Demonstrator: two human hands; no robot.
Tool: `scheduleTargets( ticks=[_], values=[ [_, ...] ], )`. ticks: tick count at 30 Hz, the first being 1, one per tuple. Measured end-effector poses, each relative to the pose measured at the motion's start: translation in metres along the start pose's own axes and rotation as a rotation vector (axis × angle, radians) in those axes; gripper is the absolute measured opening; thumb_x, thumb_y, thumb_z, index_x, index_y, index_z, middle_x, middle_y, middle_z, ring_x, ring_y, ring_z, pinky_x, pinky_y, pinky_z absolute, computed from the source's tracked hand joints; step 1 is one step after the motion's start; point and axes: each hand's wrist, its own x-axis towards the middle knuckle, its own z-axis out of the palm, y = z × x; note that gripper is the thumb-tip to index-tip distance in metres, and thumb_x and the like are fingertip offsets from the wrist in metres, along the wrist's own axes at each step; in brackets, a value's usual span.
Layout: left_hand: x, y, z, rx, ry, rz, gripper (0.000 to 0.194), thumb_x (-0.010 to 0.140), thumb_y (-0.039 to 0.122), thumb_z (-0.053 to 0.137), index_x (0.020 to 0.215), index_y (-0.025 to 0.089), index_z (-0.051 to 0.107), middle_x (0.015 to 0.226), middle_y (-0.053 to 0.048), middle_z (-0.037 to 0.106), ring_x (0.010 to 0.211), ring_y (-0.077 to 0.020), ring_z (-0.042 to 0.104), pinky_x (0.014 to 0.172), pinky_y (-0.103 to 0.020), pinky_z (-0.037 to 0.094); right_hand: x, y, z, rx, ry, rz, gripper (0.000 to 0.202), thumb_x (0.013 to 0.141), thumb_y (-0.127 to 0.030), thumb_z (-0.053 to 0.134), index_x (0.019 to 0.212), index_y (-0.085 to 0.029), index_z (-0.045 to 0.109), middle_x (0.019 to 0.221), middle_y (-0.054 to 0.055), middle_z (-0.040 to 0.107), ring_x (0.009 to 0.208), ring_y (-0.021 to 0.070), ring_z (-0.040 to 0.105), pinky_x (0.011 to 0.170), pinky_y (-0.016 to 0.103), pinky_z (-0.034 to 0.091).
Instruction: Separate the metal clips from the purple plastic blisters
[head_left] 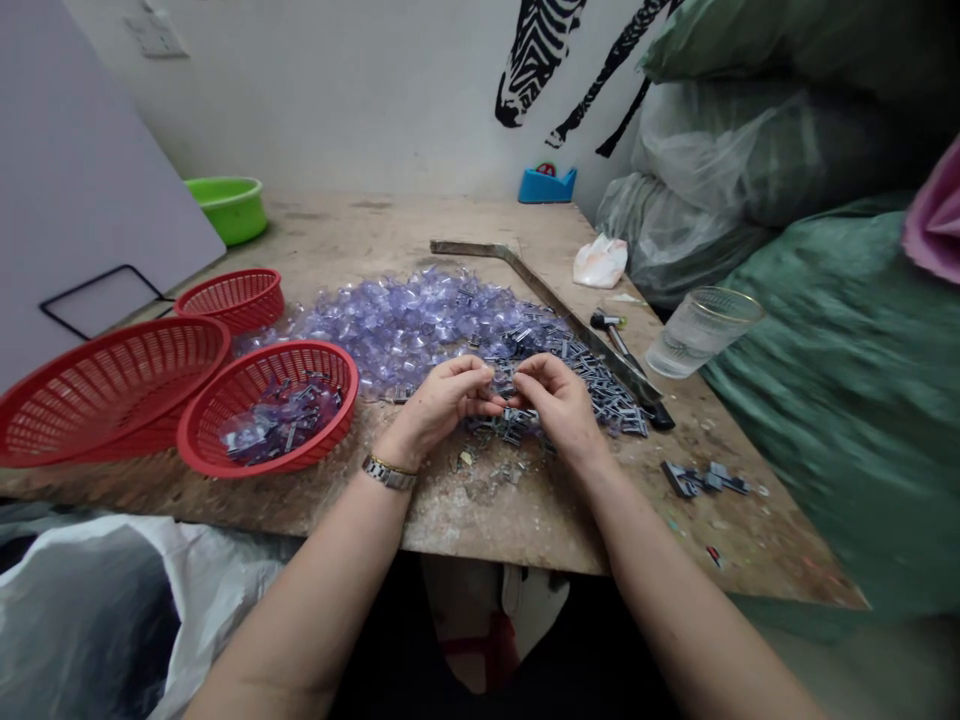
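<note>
My left hand (454, 393) and my right hand (553, 395) meet over the front of a heap, fingertips pinched close together. Between them is a small clear plastic piece, mostly hidden by the fingers. Behind my hands spreads a pile of clear, purple-tinted plastic pieces (405, 325). Small grey plastic parts (600, 385) lie heaped behind and to the right of my right hand. To the left of my left hand stands a red basket (346, 395) holding clear pieces with grey parts among them.
Two more red baskets (112, 375) stand at the left. A bent metal strip (551, 300) borders the pile's right side. Beyond it are a hammer (619, 335), a glass of water (682, 345) and grey blocks (701, 478). Green sacks (825, 400) crowd the right edge.
</note>
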Motion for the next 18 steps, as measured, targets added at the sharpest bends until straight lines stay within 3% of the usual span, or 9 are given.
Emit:
scheduleTargets(
  ticks=[6,11,18],
  values=[
    [0.0018,0.0033,-0.0019,-0.082,0.037,-0.007,0.018,0.072,0.022,0.070,0.074,0.014,0.054,0.064,0.001,0.061,0.058,-0.0097,0.065,0.058,-0.020,0.055,-0.0023,0.0043,0.0005,-0.054,-0.064,-0.074,0.016,0.076,-0.031,0.058,0.089,-0.023,0.063,0.078,-0.002,0.065,0.064,0.0128,0.064,0.067,0.030,0.056],
    [0.0016,0.0060,-0.0019,-0.096,0.051,-0.030,0.017,0.073,0.019,0.068,0.072,0.014,0.052,0.061,0.002,0.061,0.055,-0.0093,0.065,0.059,-0.020,0.055,-0.0032,0.0063,-0.0009,-0.197,-0.079,-0.172,0.016,0.079,-0.024,0.054,0.089,-0.023,0.066,0.087,0.000,0.069,0.072,0.0147,0.066,0.070,0.031,0.056],
    [0.0008,0.0069,-0.0010,-0.130,0.070,-0.042,0.014,0.074,0.016,0.066,0.073,0.013,0.053,0.061,0.002,0.060,0.056,-0.0096,0.065,0.058,-0.019,0.054,-0.0005,0.0052,-0.0073,-0.422,-0.090,-0.281,0.017,0.077,-0.020,0.054,0.087,-0.021,0.067,0.084,0.002,0.071,0.073,0.0176,0.067,0.072,0.032,0.053]
  ],
)
